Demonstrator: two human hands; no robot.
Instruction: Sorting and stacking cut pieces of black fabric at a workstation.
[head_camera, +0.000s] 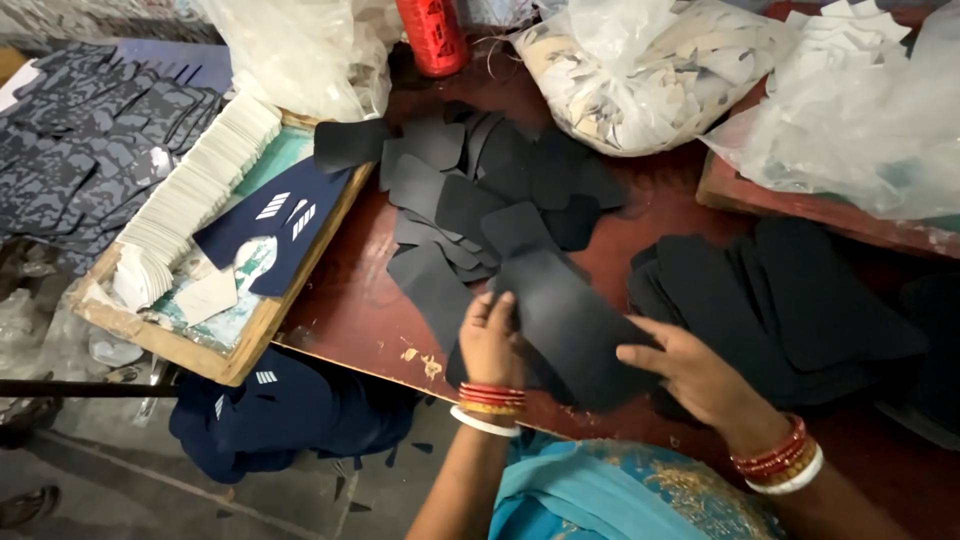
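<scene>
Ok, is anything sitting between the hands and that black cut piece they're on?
Nothing visible. The left hand and the right hand both already touch the black cut piece, one at each side. Other black pieces lie spread farther back on the table.
</scene>
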